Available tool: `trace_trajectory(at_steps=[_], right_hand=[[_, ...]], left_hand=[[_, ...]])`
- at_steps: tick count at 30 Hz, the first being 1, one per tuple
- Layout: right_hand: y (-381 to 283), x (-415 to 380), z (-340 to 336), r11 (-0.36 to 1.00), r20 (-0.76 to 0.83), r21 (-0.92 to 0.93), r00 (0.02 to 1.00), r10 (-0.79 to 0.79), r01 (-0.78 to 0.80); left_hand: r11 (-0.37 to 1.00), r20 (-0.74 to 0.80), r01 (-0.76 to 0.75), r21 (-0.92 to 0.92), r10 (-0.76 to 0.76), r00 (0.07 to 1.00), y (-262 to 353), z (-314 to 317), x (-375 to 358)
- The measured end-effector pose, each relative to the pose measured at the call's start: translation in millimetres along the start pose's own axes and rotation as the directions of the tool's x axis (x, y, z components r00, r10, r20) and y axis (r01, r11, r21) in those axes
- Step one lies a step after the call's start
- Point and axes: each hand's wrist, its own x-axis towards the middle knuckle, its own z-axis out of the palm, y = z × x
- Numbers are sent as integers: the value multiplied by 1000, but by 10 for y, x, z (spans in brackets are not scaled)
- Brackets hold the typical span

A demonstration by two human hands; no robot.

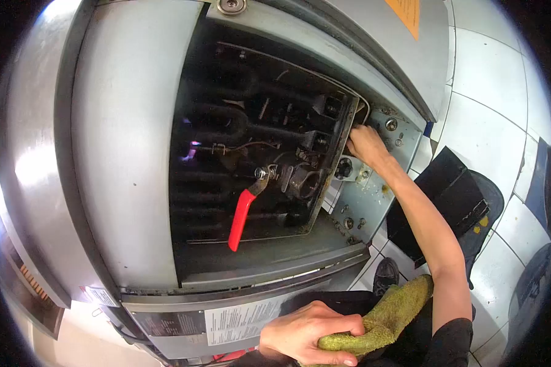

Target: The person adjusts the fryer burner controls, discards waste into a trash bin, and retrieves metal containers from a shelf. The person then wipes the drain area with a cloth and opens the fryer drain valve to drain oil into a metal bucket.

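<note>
My left hand (312, 333) is closed on a green cloth (398, 312) that is bunched and hangs over to the right. My right hand (366, 145) reaches up to the edge of the dark burner compartment (226, 214), next to a metal side panel. Its fingers are curled, and their tips are hidden behind the panel's edge. Just below that hand is a black control knob (344, 166). Inside the compartment, a valve with a red lever handle (242, 220) sits by a wide pipe end (306, 180). A small purple flame (193, 150) burns at the left.
A black flat piece (434, 202) lies on the white floor tiles (483, 134) at right, with yellow spots on the dark item under it. A shoe (386, 275) is close to the unit. Printed labels (239, 321) are on the lower panel. The compartment's metal rim surrounds the opening.
</note>
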Motion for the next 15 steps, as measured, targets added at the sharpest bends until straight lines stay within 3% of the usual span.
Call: trace_trajectory(at_steps=[4, 13, 15], right_hand=[[8, 30, 51, 997, 13, -74, 999, 34, -33], [-18, 27, 89, 974, 73, 49, 973, 218, -222], [75, 31, 327, 936, -131, 270, 954, 268, -226]], left_hand=[[998, 64, 26, 61, -30, 998, 14, -91, 36], [997, 50, -76, -10, 77, 996, -101, -111, 61], [991, 55, -127, -34, 129, 990, -224, -72, 56]])
